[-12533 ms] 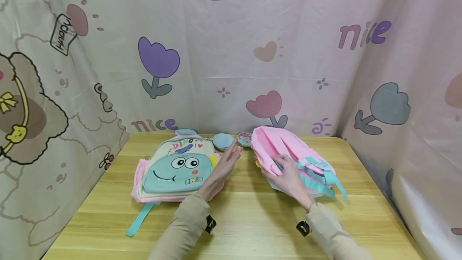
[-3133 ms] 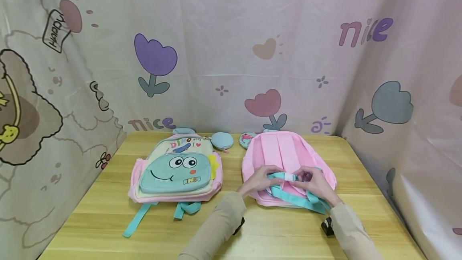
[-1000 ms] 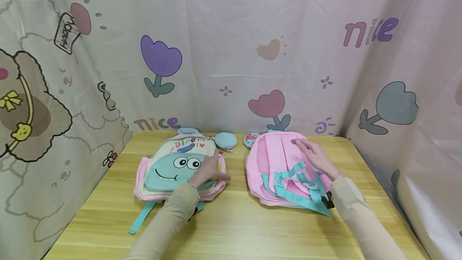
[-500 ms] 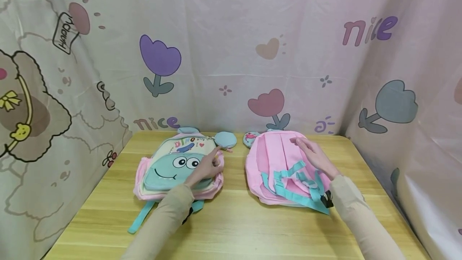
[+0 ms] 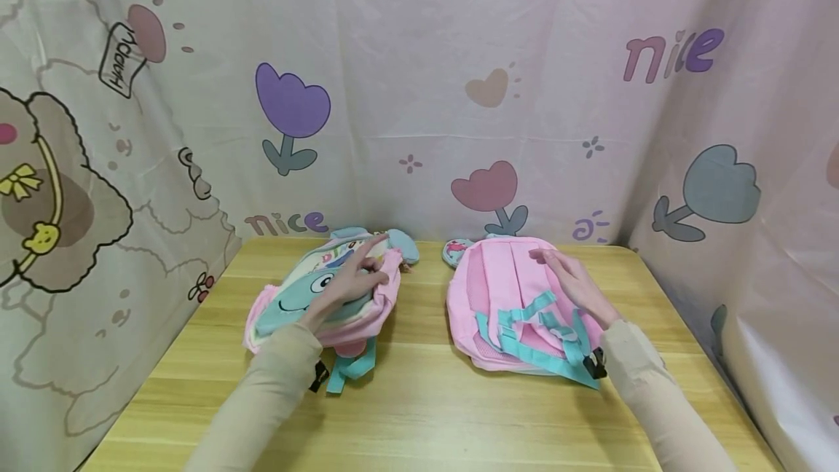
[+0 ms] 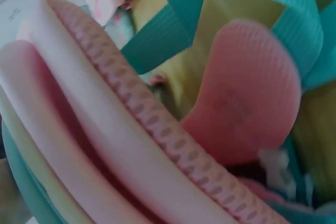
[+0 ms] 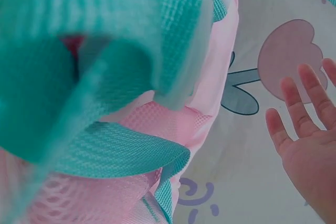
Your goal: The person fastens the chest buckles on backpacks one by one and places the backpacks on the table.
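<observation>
A pastel backpack [image 5: 288, 313] with a dinosaur face lies on the left, its right side raised and tilted. My left hand [image 5: 347, 284] grips that raised pink side, index finger pointing along the top. Below it a padded pink strap [image 6: 247, 93] and teal webbing hang out, seen close up in the left wrist view. On the right a pink backpack [image 5: 501, 275] lies straps up, its teal webbing [image 5: 537, 359] loose across the lower back. My right hand [image 5: 575, 284] is over its right edge, fingers straight and holding nothing; the right wrist view shows the open palm [image 7: 315, 166].
A round blue pouch [image 5: 403, 245] hangs from the left backpack's top corner. Another round patterned pouch [image 5: 455, 252] lies at the right backpack's top left. The wooden table [image 5: 426, 414] ends at a printed curtain [image 5: 387, 93] behind and on both sides.
Both hands have let go of the right backpack's teal webbing. My left hand has moved to the dinosaur backpack and lifted its right side, tipping it leftward. Lately my right hand has stayed still.
</observation>
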{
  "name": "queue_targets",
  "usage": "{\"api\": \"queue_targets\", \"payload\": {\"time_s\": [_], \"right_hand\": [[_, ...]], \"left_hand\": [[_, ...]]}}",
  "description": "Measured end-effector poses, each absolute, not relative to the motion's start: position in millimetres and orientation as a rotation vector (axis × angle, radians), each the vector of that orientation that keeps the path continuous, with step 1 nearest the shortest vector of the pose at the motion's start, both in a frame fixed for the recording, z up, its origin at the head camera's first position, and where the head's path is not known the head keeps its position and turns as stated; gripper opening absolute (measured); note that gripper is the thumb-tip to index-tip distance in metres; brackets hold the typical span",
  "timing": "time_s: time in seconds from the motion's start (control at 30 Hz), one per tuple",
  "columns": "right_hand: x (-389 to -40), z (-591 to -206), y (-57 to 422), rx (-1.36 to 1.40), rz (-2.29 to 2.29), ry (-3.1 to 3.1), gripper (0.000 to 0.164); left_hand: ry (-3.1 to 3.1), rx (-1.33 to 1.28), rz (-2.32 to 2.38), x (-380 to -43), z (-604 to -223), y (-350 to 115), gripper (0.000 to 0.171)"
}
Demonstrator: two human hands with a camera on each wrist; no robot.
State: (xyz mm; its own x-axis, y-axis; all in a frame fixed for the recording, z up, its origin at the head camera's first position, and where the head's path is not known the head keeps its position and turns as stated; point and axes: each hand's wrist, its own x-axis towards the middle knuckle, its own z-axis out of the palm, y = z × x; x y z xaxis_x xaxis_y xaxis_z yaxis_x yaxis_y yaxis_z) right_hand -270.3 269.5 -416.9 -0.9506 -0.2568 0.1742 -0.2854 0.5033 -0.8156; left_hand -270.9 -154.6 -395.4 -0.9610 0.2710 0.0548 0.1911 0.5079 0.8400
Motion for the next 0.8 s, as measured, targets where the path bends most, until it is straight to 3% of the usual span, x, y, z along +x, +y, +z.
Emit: {"api": "queue_targets", "payload": {"time_s": [0.27,0.8], "right_hand": [[-271.2,-417.5,267.5,0.488,1.505,-2.653,0.053],[-271.2,-410.5,265.9,0.551,1.489,-2.646,0.054]], "left_hand": [[2.506,0.525,1.819,-270.2,-366.1,-178.0,0.075],[2.255,0.470,2.199,-269.2,-334.7,-199.4,0.074]]}}
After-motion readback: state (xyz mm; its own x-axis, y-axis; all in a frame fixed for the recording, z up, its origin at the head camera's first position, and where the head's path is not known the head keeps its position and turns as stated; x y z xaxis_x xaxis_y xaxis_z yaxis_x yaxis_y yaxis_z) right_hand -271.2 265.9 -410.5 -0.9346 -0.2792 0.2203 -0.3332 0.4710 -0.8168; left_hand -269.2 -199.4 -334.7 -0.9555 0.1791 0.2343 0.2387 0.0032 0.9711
